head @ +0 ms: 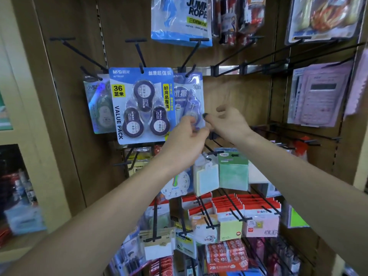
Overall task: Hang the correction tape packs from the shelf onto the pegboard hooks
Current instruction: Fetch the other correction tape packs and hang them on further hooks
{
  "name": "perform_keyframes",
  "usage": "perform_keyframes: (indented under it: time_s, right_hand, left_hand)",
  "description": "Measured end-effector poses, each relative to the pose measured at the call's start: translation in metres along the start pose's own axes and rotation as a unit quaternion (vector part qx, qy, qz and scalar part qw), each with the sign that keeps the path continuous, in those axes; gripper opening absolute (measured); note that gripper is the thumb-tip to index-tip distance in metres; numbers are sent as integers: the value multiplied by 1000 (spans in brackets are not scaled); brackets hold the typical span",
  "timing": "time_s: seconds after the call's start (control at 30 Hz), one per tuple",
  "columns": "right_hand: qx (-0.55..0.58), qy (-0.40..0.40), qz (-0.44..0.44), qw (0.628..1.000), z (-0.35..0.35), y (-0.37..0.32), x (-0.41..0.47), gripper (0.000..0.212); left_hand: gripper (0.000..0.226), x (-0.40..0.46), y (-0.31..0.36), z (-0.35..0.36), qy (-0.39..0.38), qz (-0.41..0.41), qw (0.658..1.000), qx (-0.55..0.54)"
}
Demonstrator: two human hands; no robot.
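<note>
Left hand [187, 136] pinches the bottom of the purple pack [189, 98], already on its hook [190, 71] beside the value pack [139, 104], likely to square it, while the right hand [225, 121] hovers just beside, fingers loose, holding nothing.

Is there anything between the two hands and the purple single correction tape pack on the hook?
Nothing visible. Both hands are at the lower edge of the purple pack: the left hand pinches its bottom, and the right hand touches it beside. The pack already hangs from its hook, next to the blue value pack.
</note>
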State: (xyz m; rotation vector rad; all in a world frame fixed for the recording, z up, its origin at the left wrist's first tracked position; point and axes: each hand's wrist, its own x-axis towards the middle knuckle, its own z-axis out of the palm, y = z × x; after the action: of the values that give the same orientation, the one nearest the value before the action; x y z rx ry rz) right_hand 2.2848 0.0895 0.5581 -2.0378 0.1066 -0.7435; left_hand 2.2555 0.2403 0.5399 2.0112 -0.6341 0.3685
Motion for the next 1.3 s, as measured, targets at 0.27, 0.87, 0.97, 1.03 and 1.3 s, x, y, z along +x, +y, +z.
perform_keyframes:
  time_s: [0.27,0.87,0.97,1.03,1.3]
  right_hand:
    - [124,204,-90,967,-24,57,-128,18]
    - [6,75,495,866,134,398,-461,18]
    - [-28,65,554,830,151,440,-515,22]
    - [-42,45,592,804,159,468,-551,26]
    - [-70,-10,681,729,174,579,-646,53]
  left_hand:
    - [12,-89,-56,37,44,240,969,26]
    - [15,-367,-366,250,-377,-186,906,52]
    - [13,-409,-397,274,-426,-246,869,60]
    - [15,-438,-416,294,-452,-282,844,70]
    - [25,-519,-472,383,-530,-393,748,74]
